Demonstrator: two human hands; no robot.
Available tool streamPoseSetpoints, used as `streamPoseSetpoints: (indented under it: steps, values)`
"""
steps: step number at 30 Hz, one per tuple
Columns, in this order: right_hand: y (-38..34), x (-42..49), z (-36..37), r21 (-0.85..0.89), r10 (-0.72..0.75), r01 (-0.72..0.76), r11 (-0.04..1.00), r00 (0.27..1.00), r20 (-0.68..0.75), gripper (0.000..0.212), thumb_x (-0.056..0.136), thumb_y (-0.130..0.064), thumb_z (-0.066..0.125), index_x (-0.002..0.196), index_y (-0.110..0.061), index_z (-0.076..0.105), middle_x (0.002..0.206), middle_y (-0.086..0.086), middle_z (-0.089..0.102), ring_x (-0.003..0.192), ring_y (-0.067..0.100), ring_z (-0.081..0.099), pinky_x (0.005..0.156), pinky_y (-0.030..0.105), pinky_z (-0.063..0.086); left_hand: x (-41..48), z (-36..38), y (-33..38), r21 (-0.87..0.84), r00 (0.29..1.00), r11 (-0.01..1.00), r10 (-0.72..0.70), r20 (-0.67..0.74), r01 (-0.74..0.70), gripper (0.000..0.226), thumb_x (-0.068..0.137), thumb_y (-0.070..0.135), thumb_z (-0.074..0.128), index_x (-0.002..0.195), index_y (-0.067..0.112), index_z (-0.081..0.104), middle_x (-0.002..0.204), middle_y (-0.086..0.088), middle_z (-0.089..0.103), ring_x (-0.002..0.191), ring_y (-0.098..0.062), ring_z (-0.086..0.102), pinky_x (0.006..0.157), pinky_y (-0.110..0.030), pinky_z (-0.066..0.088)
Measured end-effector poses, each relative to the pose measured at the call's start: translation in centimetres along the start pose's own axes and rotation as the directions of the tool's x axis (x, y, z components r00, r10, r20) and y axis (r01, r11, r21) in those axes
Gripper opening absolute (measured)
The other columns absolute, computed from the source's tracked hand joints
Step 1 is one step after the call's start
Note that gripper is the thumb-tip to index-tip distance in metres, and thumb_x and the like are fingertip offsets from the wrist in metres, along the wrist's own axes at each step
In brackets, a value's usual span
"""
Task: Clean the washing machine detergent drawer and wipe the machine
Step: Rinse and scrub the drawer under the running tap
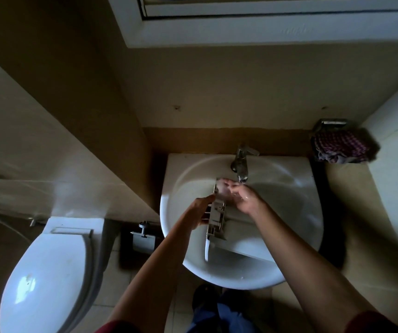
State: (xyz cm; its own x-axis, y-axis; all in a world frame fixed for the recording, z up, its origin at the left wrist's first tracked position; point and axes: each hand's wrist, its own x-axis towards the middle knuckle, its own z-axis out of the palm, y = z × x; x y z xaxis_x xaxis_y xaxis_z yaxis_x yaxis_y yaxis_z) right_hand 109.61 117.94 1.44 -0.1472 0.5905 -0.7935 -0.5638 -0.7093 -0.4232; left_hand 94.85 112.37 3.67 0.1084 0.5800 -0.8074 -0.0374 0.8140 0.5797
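The grey-white detergent drawer [227,227] lies tilted in the white sink [186,260], its far end up under the tap [241,164]. My left hand [201,211] grips the drawer's left side near the middle. My right hand [243,199] is at the drawer's far end, wet, its fingers curled onto the inside of the compartment just below the spout. Water on the fingers blurs what they touch.
A white toilet [49,272] with its lid down stands at the left. A checked cloth [340,147] lies on the counter at the sink's right. A toilet-paper holder [142,239] hangs between toilet and sink. A white window frame [241,32] is above.
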Motion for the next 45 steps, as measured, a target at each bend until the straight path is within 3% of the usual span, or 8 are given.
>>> streamPoseSetpoints:
  steps: [5, 18, 23, 27, 34, 37, 40, 45]
  values:
    - [-0.6, 0.3, -0.9, 0.168, -0.087, 0.108, 0.980, 0.988, -0.126, 0.018, 0.095, 0.007, 0.039, 0.086, 0.002, 0.054, 0.085, 0.016, 0.058, 0.070, 0.021, 0.061, 0.061, 0.019, 0.055, 0.0, 0.0, 0.0, -0.003, 1.000, 1.000, -0.003, 0.012, 0.003, 0.030, 0.098, 0.039, 0.048, 0.094, 0.012, 0.061, 0.088, -0.009, 0.066, 0.078, -0.021, 0.063, 0.064, -0.029, 0.050]
    - [-0.3, 1.5, -1.2, 0.168, -0.124, 0.156, 0.973, 0.975, -0.184, 0.022, 0.097, -0.001, 0.041, 0.080, -0.005, 0.055, 0.047, 0.005, 0.064, 0.040, 0.011, 0.062, 0.039, 0.017, 0.048, 0.1, 0.0, -0.2, -0.046, 1.000, 0.999, 0.020, 0.013, -0.019, 0.035, 0.098, 0.036, 0.050, 0.107, 0.004, 0.061, 0.084, -0.013, 0.065, 0.062, -0.021, 0.065, 0.050, -0.027, 0.055]
    - [-0.3, 0.7, -1.2, 0.311, -0.012, 0.021, 0.950, 0.999, -0.032, 0.024, 0.101, -0.004, 0.033, 0.094, 0.002, 0.055, 0.079, 0.016, 0.066, 0.059, 0.020, 0.069, 0.048, 0.023, 0.055, 0.4, -0.4, -0.9, -0.049, 0.997, 0.996, 0.070, 0.009, -0.070, 0.038, 0.096, 0.038, 0.053, 0.110, 0.003, 0.063, 0.086, -0.013, 0.067, 0.064, -0.021, 0.066, 0.051, -0.027, 0.055]
    - [0.0, -2.1, -0.3, -0.193, 0.064, -0.042, 0.980, 0.992, 0.108, 0.022, 0.099, -0.004, 0.039, 0.091, -0.002, 0.060, 0.074, 0.009, 0.071, 0.061, 0.014, 0.069, 0.054, 0.021, 0.055, 0.2, -0.5, -0.9, -0.066, 0.997, 0.995, 0.081, 0.004, -0.080, 0.026, 0.096, 0.032, 0.055, 0.093, 0.008, 0.063, 0.082, -0.013, 0.065, 0.061, -0.022, 0.065, 0.051, -0.028, 0.056]
    - [-2.3, -6.2, 0.2, -0.839, 0.070, 0.066, 0.540, 0.990, 0.123, 0.017, 0.096, -0.002, 0.047, 0.101, 0.002, 0.062, 0.083, 0.011, 0.066, 0.075, 0.021, 0.064, 0.062, 0.025, 0.058, 0.2, -0.4, -1.0, -0.024, 0.997, 0.996, 0.083, -0.011, -0.083, 0.034, 0.096, 0.038, 0.053, 0.089, 0.006, 0.062, 0.084, -0.015, 0.067, 0.064, -0.021, 0.067, 0.063, -0.032, 0.059]
    - [-1.9, -4.2, -0.8, -0.715, -0.108, 0.083, 0.695, 0.994, 0.011, 0.015, 0.094, -0.002, 0.051, 0.102, 0.005, 0.061, 0.080, 0.011, 0.066, 0.071, 0.018, 0.064, 0.064, 0.025, 0.055, 0.1, -0.1, -1.0, 0.004, 0.996, 0.997, 0.081, -0.025, -0.081, 0.037, 0.096, 0.039, 0.054, 0.093, 0.003, 0.063, 0.094, -0.020, 0.068, 0.082, -0.033, 0.067, 0.085, -0.047, 0.055]
    - [-1.5, -2.2, -1.6, -0.235, -0.094, 0.079, 0.969, 0.994, -0.056, 0.011, 0.095, -0.003, 0.048, 0.092, 0.002, 0.058, 0.070, 0.012, 0.070, 0.061, 0.016, 0.070, 0.058, 0.023, 0.056, 0.0, 0.3, -1.3, 0.076, 0.994, 0.994, 0.084, -0.074, -0.078, 0.040, 0.096, 0.039, 0.053, 0.099, 0.000, 0.063, 0.104, -0.022, 0.067, 0.098, -0.037, 0.066, 0.089, -0.046, 0.054]
    - [-1.2, -0.1, -0.8, 0.216, -0.017, 0.030, 0.976, 0.998, -0.061, 0.031, 0.103, -0.011, 0.029, 0.083, -0.002, 0.051, 0.053, 0.010, 0.063, 0.040, 0.012, 0.060, 0.034, 0.016, 0.044, -0.1, 0.2, -1.9, 0.219, 0.987, 0.972, 0.113, -0.118, -0.085, 0.047, 0.086, 0.039, 0.068, 0.104, -0.004, 0.064, 0.101, -0.021, 0.070, 0.087, -0.031, 0.070, 0.079, -0.038, 0.059]
